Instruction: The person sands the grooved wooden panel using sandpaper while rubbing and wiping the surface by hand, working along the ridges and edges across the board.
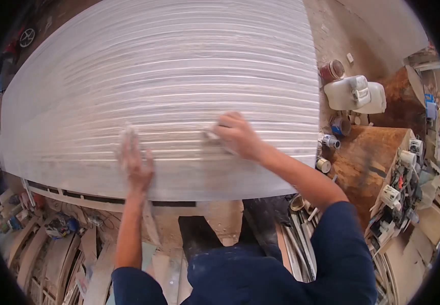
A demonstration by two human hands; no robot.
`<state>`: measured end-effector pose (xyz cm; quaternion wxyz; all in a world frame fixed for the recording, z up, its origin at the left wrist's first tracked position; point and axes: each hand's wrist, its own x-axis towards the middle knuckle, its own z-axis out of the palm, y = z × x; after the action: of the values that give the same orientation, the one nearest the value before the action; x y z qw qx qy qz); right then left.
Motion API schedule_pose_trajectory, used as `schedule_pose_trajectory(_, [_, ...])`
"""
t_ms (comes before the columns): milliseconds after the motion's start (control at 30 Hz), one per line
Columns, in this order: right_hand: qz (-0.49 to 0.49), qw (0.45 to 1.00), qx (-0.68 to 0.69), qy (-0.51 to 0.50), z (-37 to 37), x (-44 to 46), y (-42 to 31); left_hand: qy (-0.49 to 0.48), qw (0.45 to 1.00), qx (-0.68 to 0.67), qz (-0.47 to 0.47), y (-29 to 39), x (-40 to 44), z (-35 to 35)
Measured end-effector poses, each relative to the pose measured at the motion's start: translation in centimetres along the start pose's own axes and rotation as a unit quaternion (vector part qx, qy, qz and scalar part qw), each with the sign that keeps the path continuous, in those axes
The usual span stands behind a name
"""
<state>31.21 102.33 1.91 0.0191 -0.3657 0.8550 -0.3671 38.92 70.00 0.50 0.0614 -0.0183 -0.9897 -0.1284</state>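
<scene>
A large white panel with long parallel grooves lies in front of me, dusted with pale powder. My left hand rests flat on its near part, fingers stretched out and whitened with dust. To the right, my right hand is closed and pressed against the grooves. A small pale piece shows at its fingertips; its kind is too hidden to tell. The panel's plain, ungrooved near border runs below both hands.
Right of the panel stand a white jerrycan, several paint tins and a brown wooden surface with a tool-filled box beside it. Wooden strips lie at lower left; more lengths lean by my right leg.
</scene>
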Motion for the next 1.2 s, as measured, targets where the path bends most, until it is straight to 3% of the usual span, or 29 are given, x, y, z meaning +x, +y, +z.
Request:
schedule_pose_trajectory(233, [0.130,0.984,-0.120,0.026,-19.6,-22.0,8.7,-0.135,0.952,-0.187,0.199,31.4,-0.8,6.7])
schedule_pose_trajectory(300, [0.174,0.970,-0.164,0.050,-23.1,-27.1,9.3,-0.131,0.939,-0.242,0.208,39.1,-0.8,8.3])
schedule_pose_trajectory(433, [0.188,0.965,-0.143,0.118,-23.9,-26.6,7.4,-0.145,0.937,-0.248,0.199,42.3,0.0,8.2])
schedule_pose_trajectory(567, [0.140,0.984,-0.081,0.075,-20.1,-21.2,7.9,-0.107,0.959,-0.143,0.222,32.4,-0.7,7.3])
schedule_pose_trajectory(633, [0.108,0.991,-0.065,0.055,-18.9,-19.3,8.8,-0.102,0.973,-0.069,0.194,23.9,-0.9,5.5])
schedule_pose_trajectory(733, [0.075,0.996,-0.038,0.023,-16.7,-17.0,8.2,-0.006,0.981,0.013,0.191,8.0,-0.7,3.0])
schedule_pose_trajectory(867, [0.065,0.998,0.012,-0.004,-12.1,-11.0,5.8,-0.008,0.990,0.139,0.027,-12.0,-0.5,-1.8])
schedule_pose_trajectory(967, [0.033,0.999,0.035,-0.014,-7.0,-4.5,3.3,0.032,0.989,0.133,-0.060,-20.3,-0.7,-4.2])
schedule_pose_trajectory(1067, [0.014,0.998,0.059,-0.018,-0.9,2.6,-0.7,0.107,0.989,0.066,-0.080,-28.4,-1.6,-3.3])
schedule_pose_trajectory(1200, [0.008,0.997,0.081,-0.006,7.3,12.2,-6.4,0.143,0.981,0.030,-0.131,-25.9,-1.2,-3.8])
